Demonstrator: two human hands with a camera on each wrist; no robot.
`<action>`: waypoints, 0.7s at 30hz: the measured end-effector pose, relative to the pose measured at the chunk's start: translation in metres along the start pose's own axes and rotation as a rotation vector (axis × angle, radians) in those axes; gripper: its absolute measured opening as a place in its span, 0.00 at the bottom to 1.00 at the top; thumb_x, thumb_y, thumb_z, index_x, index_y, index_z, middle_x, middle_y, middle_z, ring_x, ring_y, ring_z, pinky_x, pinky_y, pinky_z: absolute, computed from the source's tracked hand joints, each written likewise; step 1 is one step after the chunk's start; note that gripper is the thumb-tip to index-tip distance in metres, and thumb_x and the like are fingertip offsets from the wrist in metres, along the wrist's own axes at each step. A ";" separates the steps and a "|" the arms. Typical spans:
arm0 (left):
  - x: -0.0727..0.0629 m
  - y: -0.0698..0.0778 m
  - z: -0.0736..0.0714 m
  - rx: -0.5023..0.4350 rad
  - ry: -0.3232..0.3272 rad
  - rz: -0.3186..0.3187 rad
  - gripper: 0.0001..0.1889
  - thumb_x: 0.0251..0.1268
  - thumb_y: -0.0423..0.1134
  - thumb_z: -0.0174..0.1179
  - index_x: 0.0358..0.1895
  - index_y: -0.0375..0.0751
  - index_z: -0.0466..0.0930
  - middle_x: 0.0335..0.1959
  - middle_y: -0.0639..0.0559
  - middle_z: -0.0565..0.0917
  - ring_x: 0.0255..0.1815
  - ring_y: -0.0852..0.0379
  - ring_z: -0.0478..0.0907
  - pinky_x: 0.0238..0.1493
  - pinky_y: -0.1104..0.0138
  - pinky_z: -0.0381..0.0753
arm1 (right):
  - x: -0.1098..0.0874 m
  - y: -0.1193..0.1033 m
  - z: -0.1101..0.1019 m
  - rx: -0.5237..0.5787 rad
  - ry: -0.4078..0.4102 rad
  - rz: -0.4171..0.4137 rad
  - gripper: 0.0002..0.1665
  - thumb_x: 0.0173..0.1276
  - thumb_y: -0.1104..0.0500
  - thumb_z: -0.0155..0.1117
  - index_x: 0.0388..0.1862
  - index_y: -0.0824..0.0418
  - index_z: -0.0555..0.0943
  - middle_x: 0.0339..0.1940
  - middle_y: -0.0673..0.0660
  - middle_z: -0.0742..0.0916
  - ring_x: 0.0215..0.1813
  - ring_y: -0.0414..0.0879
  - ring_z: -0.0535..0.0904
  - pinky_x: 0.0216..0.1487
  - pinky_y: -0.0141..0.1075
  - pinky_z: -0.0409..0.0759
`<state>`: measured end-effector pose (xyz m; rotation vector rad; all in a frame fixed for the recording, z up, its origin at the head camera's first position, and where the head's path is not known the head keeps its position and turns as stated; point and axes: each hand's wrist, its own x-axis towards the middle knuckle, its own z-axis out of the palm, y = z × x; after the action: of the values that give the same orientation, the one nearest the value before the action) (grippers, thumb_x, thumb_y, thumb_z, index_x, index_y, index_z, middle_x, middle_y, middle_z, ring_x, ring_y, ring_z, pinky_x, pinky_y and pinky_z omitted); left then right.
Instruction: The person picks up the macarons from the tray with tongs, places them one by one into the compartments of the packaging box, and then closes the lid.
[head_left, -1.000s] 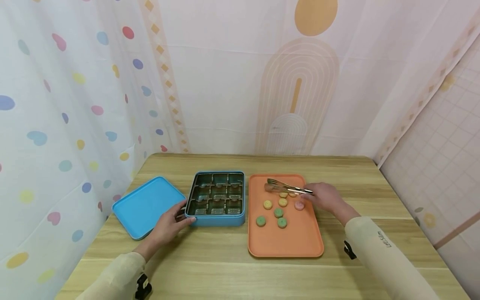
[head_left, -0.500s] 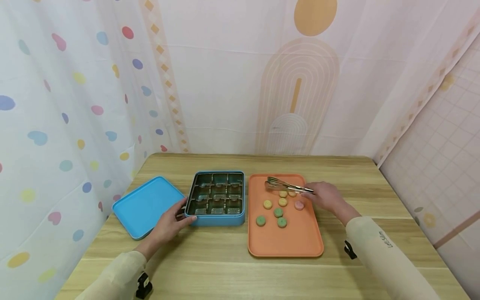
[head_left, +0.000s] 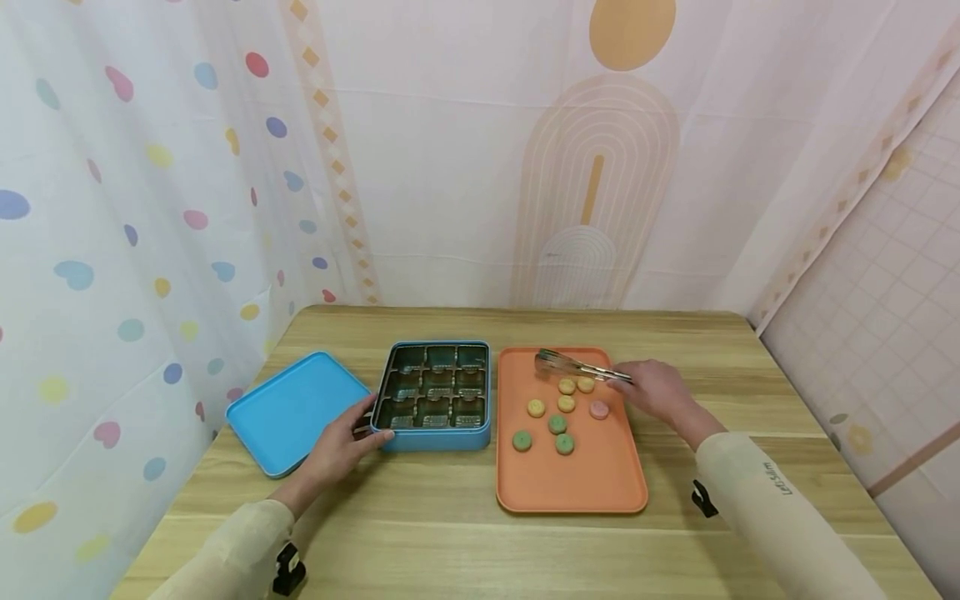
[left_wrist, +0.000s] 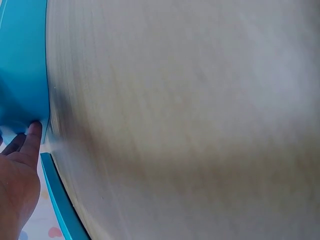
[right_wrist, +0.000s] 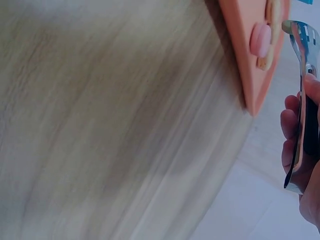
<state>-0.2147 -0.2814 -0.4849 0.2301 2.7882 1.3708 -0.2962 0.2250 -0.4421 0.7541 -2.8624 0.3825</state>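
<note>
My left hand [head_left: 339, 454] grips the front left corner of a blue square box [head_left: 438, 442], thumb along its front and fingers at its left side. Its brown insert [head_left: 437, 385] has several compartments with nothing in them. In my right hand [head_left: 658, 390] is a pair of metal tongs [head_left: 585, 367], over the back of an orange tray [head_left: 572, 492]. On the tray lie several yellow macarons [head_left: 536, 408], green macarons [head_left: 564, 444] and one pink macaron [head_left: 599, 410]. The right wrist view shows a greenish rounded thing [right_wrist: 286, 26] at the tongs' tips; whether they hold it I cannot tell.
A blue lid [head_left: 296, 414] lies left of the box, close to my left hand. Wooden tabletop [head_left: 450, 542] runs in front of box and tray. Patterned curtains [head_left: 450, 167] hang behind the table and along its left side.
The tongs have risen slightly and shifted a little to the right with my right hand, and their arms look closer together. My left hand and the box stay in place.
</note>
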 end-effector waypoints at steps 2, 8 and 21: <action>0.000 0.000 0.000 -0.002 0.000 -0.003 0.45 0.68 0.52 0.64 0.78 0.33 0.50 0.72 0.30 0.62 0.63 0.36 0.73 0.58 0.49 0.77 | 0.000 -0.002 -0.002 0.009 0.014 -0.003 0.12 0.71 0.52 0.65 0.43 0.59 0.86 0.27 0.49 0.85 0.26 0.43 0.75 0.30 0.44 0.76; 0.000 0.000 -0.001 -0.002 -0.001 -0.004 0.45 0.68 0.50 0.65 0.78 0.32 0.51 0.72 0.29 0.62 0.64 0.35 0.72 0.59 0.49 0.77 | 0.003 -0.015 -0.011 0.064 0.040 -0.024 0.13 0.72 0.50 0.64 0.43 0.58 0.86 0.24 0.46 0.83 0.25 0.42 0.75 0.29 0.42 0.75; 0.001 -0.001 0.000 -0.003 -0.005 0.000 0.45 0.67 0.48 0.66 0.77 0.30 0.52 0.70 0.29 0.65 0.63 0.36 0.73 0.58 0.51 0.78 | 0.008 -0.047 -0.016 0.144 0.027 -0.096 0.07 0.72 0.51 0.64 0.39 0.52 0.85 0.20 0.39 0.77 0.21 0.38 0.67 0.26 0.35 0.67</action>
<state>-0.2156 -0.2826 -0.4857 0.2334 2.7818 1.3722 -0.2780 0.1862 -0.4159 0.8995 -2.7839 0.5859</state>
